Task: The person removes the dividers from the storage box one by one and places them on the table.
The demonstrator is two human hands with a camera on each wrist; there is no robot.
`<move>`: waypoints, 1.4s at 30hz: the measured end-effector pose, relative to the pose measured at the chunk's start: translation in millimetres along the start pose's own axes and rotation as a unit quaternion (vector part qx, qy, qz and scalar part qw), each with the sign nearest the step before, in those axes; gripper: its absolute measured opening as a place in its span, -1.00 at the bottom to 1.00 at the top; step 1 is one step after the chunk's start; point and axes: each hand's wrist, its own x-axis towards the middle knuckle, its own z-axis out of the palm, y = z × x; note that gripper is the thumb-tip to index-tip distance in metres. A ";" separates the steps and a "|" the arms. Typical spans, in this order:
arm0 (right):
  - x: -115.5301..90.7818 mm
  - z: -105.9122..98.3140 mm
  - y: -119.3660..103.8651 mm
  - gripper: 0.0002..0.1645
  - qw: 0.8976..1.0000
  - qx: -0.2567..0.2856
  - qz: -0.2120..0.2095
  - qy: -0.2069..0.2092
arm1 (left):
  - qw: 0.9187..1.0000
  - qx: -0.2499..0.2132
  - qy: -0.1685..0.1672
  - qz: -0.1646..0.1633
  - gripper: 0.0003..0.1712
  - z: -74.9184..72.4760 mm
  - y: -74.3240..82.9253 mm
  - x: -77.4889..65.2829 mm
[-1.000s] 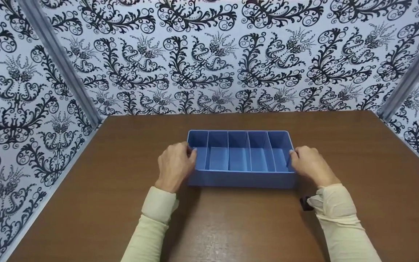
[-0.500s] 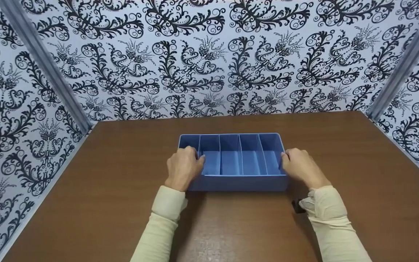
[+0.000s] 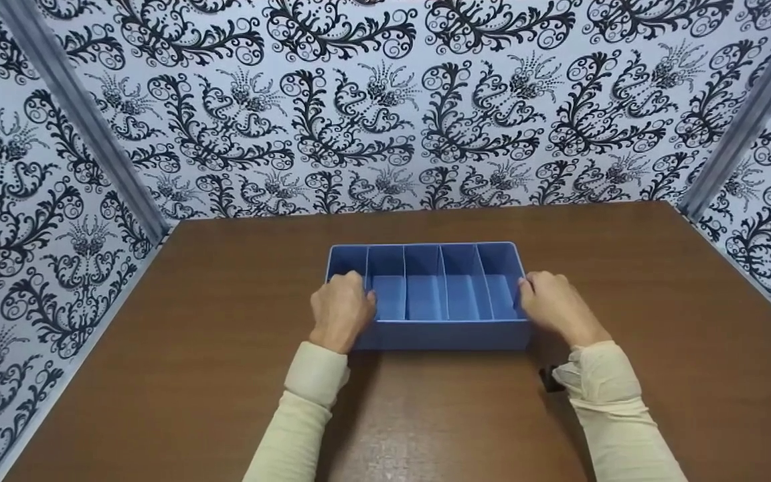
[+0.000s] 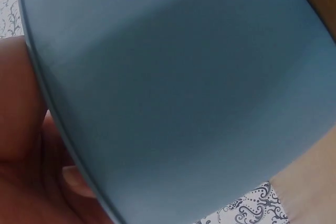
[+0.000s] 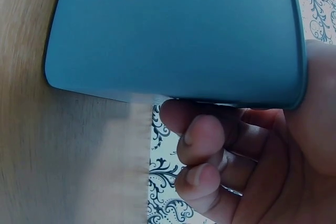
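Observation:
A blue divided tray [image 3: 449, 336] lies lengthwise across the brown table. Thin upright partitions split it into several compartments, with nothing showing in the visible parts. My left hand [image 3: 342, 311] grips it at the near left corner, covering much of the leftmost compartment. In the left wrist view, the tray wall [image 4: 184, 87] fills most of the picture, and fingers curl behind its rim. My right hand [image 3: 558, 304] holds the right end, thumb over the rim. The right wrist view has the tray's end wall [image 5: 178, 35] with curled fingers [image 5: 202, 140] beside it.
The brown wooden table [image 3: 425, 415] extends around the tray. Behind it stands a white wall [image 3: 385, 114] with a black scroll pattern, and similar panels rise at both sides. A small black object [image 3: 549, 379] sits at the right cuff.
My left hand has shifted right along the tray, from its left end to the near left corner. My right hand stays at the right end. The head view has turned slightly.

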 end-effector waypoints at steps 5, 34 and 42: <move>-0.9 0.9 1.6 -0.64 1.000 -0.007 -0.016 0.021 | 1.000 -0.002 0.014 0.007 -0.72 -0.2 -0.9 0.9; -0.1 1.9 1.8 -0.65 1.000 -0.005 -0.013 0.019 | 0.998 -0.035 0.056 0.010 -0.61 -7.6 -4.5 1.5; -0.3 1.1 1.3 -0.65 1.000 -0.003 -0.007 0.012 | 0.998 -0.039 0.047 0.001 -0.56 -9.8 -3.4 1.8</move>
